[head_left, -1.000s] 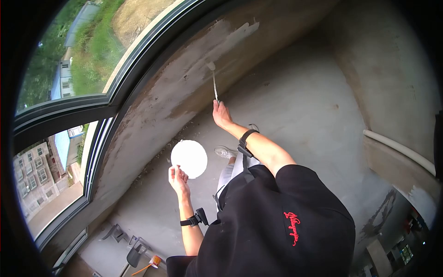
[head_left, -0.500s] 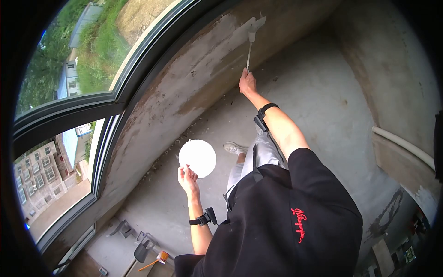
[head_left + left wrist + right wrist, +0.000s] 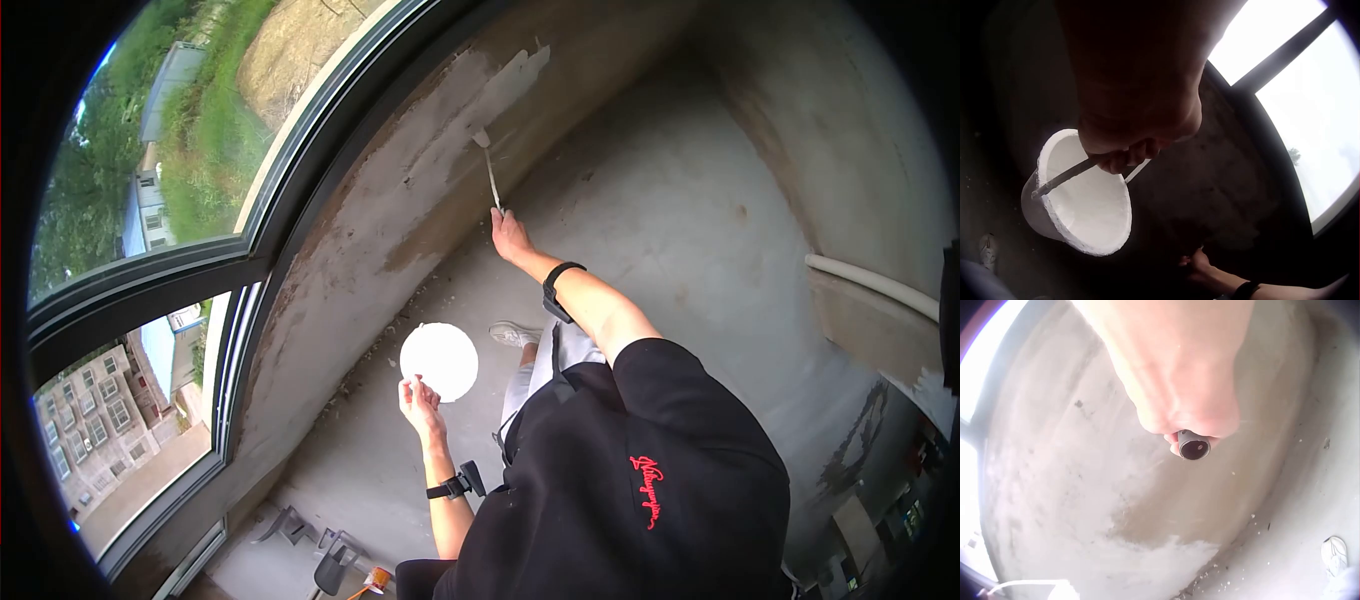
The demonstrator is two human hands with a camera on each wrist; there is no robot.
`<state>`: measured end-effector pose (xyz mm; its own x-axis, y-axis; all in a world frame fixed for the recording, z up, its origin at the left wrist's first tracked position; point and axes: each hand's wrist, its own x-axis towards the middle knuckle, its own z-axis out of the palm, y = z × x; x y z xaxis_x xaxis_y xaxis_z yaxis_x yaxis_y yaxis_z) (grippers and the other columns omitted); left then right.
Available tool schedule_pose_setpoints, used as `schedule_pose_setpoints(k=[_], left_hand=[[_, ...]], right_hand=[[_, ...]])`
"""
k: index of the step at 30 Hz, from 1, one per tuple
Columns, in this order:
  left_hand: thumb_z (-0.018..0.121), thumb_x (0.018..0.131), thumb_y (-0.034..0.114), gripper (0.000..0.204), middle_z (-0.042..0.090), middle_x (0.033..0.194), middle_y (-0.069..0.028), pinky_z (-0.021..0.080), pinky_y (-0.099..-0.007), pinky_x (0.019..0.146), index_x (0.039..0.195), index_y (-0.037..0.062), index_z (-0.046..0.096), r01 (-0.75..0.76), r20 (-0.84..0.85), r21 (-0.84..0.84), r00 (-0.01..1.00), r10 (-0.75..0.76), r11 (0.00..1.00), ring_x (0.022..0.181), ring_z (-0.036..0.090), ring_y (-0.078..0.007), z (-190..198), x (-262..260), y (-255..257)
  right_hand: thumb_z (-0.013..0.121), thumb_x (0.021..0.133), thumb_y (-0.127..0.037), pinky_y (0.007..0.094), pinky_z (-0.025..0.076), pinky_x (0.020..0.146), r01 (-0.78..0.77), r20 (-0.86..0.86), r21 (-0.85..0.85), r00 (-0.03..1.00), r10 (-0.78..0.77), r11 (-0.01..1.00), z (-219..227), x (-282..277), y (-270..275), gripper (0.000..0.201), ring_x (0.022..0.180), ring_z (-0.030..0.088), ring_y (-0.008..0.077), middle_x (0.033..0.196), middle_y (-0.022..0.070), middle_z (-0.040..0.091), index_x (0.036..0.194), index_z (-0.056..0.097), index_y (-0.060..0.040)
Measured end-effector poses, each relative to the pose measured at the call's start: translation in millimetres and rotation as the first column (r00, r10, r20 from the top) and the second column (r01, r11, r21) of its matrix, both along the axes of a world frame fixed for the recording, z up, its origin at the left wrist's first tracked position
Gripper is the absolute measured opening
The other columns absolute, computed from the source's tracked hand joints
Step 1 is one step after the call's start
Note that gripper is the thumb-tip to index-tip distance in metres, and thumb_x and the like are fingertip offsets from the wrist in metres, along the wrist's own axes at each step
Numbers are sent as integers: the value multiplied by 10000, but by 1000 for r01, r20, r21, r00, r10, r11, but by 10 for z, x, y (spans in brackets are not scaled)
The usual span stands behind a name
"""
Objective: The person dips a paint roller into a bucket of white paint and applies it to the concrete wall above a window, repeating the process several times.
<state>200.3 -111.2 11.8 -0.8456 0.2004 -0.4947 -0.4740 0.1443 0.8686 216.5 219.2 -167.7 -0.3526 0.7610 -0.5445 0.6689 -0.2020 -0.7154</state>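
Observation:
A white bucket [image 3: 440, 362] hangs from my left hand [image 3: 422, 408], whose fingers curl round its handle. The left wrist view shows the bucket [image 3: 1094, 206] tilted, with white inside and a crusted rim, and the strap-like handle [image 3: 1069, 177] under my fingers. My right hand [image 3: 510, 236] grips the end of a long thin-handled tool [image 3: 492, 180], its pale head against the wall below the window. In the right wrist view the hollow dark end of the handle [image 3: 1195, 449] pokes out of my right hand [image 3: 1179, 394].
Patchy wet and pale coating covers the wall [image 3: 400, 200] under the dark window frame [image 3: 262, 250]. Crumbs lie on the floor along its foot. A shoe [image 3: 514, 333] is beside the bucket. A chair [image 3: 338, 566] and a small orange container [image 3: 377, 578] are at the bottom; a pipe [image 3: 870, 282] runs at right.
The tool head went up and right along the wall, then came back down and left with my right hand. My left hand and the bucket sit slightly farther right and lower in view.

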Motion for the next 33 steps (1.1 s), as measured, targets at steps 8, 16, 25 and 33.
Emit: schedule_pose_setpoints(k=[8,16,25,33], left_hand=[[558,973,198,138,339,569,73,240,-211,437,903,79,551,-8,-20,1,1000,8,1000,470,275,-29,146,-19,116],[562,973,212,151,336,554,69,221,-207,433,910,77,542,-44,14,-7,999,44,999,456,267,-28,132,-15,118],[576,968,208,156,351,581,75,205,-201,435,904,76,523,-58,25,-14,998,58,998,472,271,-18,96,-26,75],[575,968,204,143,356,589,83,202,-199,440,898,86,535,-82,48,-6,995,82,997,480,274,-16,51,-37,79]], right_hand=[[273,985,-520,552,444,905,-81,-83,-174,994,67,981,233,-103,-618,632,1036,552,514,1072,352,589,1199,483,36],[298,987,-501,560,456,849,143,-93,-58,985,-148,988,-267,-43,328,606,953,574,518,980,361,606,1067,516,59],[320,986,-535,345,431,396,235,-142,-152,956,-257,960,-11,392,1416,586,405,511,210,575,119,538,928,502,19],[348,988,-545,270,319,341,328,-334,-380,823,-459,865,278,505,1398,515,391,390,121,522,26,431,755,424,-92]])
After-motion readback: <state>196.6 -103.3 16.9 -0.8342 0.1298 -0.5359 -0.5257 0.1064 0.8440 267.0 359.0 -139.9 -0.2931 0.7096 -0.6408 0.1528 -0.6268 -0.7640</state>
